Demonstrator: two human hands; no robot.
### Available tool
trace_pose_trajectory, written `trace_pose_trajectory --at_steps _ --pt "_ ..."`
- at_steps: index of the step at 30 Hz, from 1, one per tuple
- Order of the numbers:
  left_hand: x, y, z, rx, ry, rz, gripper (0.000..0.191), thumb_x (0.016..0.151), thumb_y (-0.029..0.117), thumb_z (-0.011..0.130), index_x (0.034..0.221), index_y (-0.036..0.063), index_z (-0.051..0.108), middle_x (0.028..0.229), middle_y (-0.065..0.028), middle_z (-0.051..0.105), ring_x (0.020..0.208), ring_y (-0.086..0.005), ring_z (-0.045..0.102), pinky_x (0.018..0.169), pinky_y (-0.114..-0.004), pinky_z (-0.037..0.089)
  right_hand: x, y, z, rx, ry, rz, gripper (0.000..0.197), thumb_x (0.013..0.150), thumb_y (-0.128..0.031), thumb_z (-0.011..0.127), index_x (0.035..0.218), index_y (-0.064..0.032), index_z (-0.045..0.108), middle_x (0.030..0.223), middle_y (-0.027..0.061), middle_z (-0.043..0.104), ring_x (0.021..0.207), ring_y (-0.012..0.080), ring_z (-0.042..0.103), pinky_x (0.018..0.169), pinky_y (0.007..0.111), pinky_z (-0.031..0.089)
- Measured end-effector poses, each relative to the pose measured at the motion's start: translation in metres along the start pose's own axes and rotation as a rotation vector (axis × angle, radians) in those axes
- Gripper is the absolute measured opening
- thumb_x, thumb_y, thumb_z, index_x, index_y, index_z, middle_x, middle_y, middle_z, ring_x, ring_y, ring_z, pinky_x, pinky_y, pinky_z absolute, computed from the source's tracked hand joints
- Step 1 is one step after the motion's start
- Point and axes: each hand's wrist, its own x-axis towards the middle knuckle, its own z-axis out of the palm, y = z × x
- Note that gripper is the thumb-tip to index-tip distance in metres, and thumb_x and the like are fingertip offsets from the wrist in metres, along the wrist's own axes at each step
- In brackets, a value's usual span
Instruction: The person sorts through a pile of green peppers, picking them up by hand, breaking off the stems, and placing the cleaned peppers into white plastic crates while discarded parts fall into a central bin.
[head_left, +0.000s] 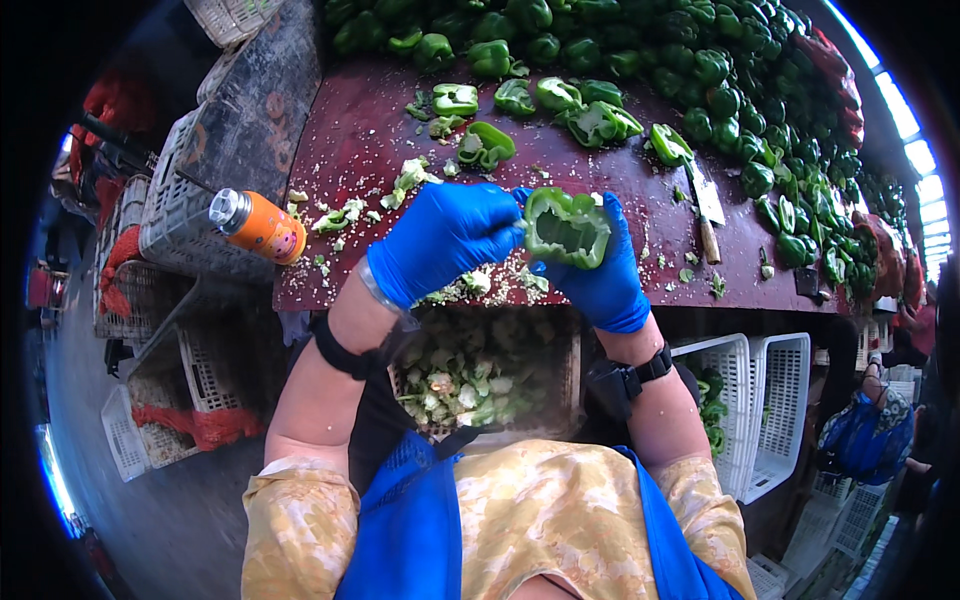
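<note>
Both my hands wear blue gloves. My right hand (600, 277) holds a hollowed green bell pepper piece (568, 229), its cut opening facing up toward me. Close at the pepper's left edge is my left hand (457, 236), its fingers pinched together with a small pale bit at the tips; what that bit is cannot be told. Cut pepper pieces (486, 145) and scattered seeds lie on the dark red tabletop (360, 112) beyond my hands. A knife with a wide blade and wooden handle (709, 240) rests to the right. Below the table edge, a crate holds pepper cores (469, 386).
A large heap of whole green peppers (675, 67) covers the table's far side and right. An orange bottle (266, 229) lies at the left edge. White plastic crates (780, 405) stand at lower right, more crates (202, 367) at left. Another person (870, 435) is at far right.
</note>
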Motion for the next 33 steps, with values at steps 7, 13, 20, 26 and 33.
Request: trace_pose_trajectory --at_steps 7,13,20,26,33 --pt "0.009 0.004 0.038 0.624 0.114 0.269 0.015 0.072 0.011 0.064 0.085 0.0100 0.057 0.067 -0.0059 0.051 0.062 -0.0225 0.057 0.055 -0.036 0.045 0.013 0.017 -0.006 0.178 -0.039 0.281 0.058 0.092 -0.061 0.041 0.118 -0.0116 0.058 0.104 0.0061 0.065 0.092 0.0202 0.061 0.079 0.038 0.049" --pt "0.001 -0.014 0.034 0.297 0.072 0.116 0.013 0.082 0.009 0.060 0.094 0.0036 0.061 0.079 -0.0126 0.061 0.072 -0.0285 0.063 0.060 -0.037 0.050 0.006 0.003 0.005 0.192 0.038 0.380 0.050 0.095 -0.053 0.045 0.119 -0.0101 0.056 0.102 0.0053 0.065 0.087 0.0171 0.063 0.072 0.030 0.050" --pt "-0.002 -0.038 0.006 0.182 0.380 -0.312 0.052 0.093 0.042 0.056 0.130 0.0043 0.052 0.131 -0.0138 0.051 0.126 -0.0275 0.044 0.106 -0.038 0.032 0.005 -0.023 0.033 -1.102 0.100 -0.991 0.071 0.077 -0.011 0.074 0.140 -0.0036 0.040 0.134 0.0115 0.050 0.119 0.0229 0.051 0.098 0.034 0.044" --pt "-0.007 -0.042 0.025 -1.260 0.602 -0.688 0.089 0.088 0.073 0.033 0.145 0.0037 0.029 0.145 -0.0127 0.038 0.134 -0.0244 0.035 0.111 -0.044 0.024 0.024 -0.009 0.056 -1.268 -0.010 -1.098 0.076 0.069 -0.004 0.078 0.137 -0.0058 0.045 0.133 0.0186 0.051 0.120 0.0350 0.051 0.099 0.040 0.043" --pt "-0.003 -0.021 0.029 -1.214 0.582 -0.699 0.066 0.096 0.057 0.038 0.132 0.0032 0.048 0.129 -0.0099 0.054 0.116 -0.0181 0.053 0.096 -0.036 0.043 0.030 -0.004 0.019 -0.116 -0.012 -0.145 0.050 0.093 -0.032 0.057 0.136 -0.0082 0.047 0.125 0.0088 0.057 0.107 0.0196 0.058 0.086 0.034 0.050"
